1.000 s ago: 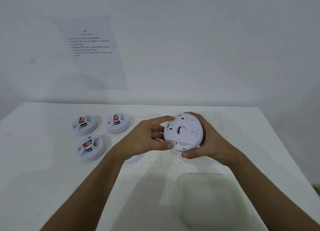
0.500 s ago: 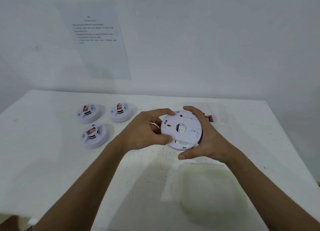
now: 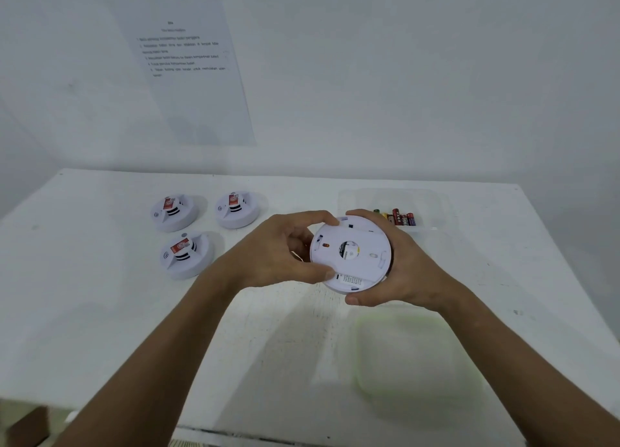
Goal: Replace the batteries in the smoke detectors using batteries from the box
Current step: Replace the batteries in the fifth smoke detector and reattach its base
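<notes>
A person's two bare hands hold a round white plastic smoke detector [image 3: 350, 253] above a white table [image 3: 100, 312], its flat back plate facing the camera. The left hand [image 3: 275, 250] pinches the rim from the left side, thumb below and fingers curled over the top edge; the right hand [image 3: 402, 267] cups the right side, fingers wrapped behind it. The back looks closed — so the job on this unit appears to be at its start, opening the cover (whether a battery sits inside cannot be told).

Three more round white smoke detectors [image 3: 186, 253] lie face-up at the left, untouched, each with a red label. Just behind the hands stands a clear plastic box [image 3: 432, 212] holding mixed batteries [image 3: 399, 217]; its pale green lid [image 3: 416, 356] lies nearer the camera.

The table meets a plain white wall — a printed paper sheet [image 3: 188, 77] hangs there, too blurred to read.
</notes>
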{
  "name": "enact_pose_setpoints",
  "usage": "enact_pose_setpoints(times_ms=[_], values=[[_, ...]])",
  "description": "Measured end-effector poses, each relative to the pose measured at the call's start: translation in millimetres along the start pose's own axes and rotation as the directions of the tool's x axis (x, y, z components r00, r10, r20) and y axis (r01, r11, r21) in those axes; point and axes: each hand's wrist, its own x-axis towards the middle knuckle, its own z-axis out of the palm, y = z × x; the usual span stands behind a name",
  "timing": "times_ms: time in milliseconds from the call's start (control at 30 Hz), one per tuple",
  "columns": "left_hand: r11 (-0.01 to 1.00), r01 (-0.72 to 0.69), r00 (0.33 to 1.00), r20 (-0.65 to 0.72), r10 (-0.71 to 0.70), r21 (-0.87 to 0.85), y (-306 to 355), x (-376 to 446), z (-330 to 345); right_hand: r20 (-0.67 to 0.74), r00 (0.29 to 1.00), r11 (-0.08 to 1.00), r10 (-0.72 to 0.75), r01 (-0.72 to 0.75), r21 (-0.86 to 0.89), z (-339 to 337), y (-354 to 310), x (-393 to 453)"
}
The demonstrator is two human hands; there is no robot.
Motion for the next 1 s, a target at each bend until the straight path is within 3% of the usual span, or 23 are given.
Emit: enact_pose_setpoints(times_ms=[200, 533, 667, 800, 1000], values=[[1.0, 0.021, 0.997, -0.075, -0.023, -0.021, -2.2, -5.1, 11.4, -0.022, 1.0, 0.999, -0.02, 0.02, -0.033, 3.6, 5.9, 0.2], [0.991, 0.042, 0.983, -0.185, -0.018, 0.13, -3.4, -12.9, 21.4, -0.026, 1.0, 1.0, 0.005, -0.005, 0.005, 9.5, 10.6, -0.9], [0.986, 0.049, 0.991, -0.132, -0.028, 0.161, -5.7, -12.8, 16.8, 0.012, 1.0, 1.0, 0.02, -0.02, 0.007, 6.9, 9.5, -0.4], [0.957, 0.023, 0.999, -0.045, -0.01, 0.289, -3.9, -8.5, 4.5, 0.007, 1.0, 1.0, 0.011, -0.011, 0.004, 7.9, 10.9, -1.3], [0.887, -0.044, 0.998, -0.022, 0.062, 0.46, -3.4, -5.8, 7.6, 0.025, 1.0, 1.0, 0.007, -0.007, -0.004, 12.8, 7.9, -2.6]])
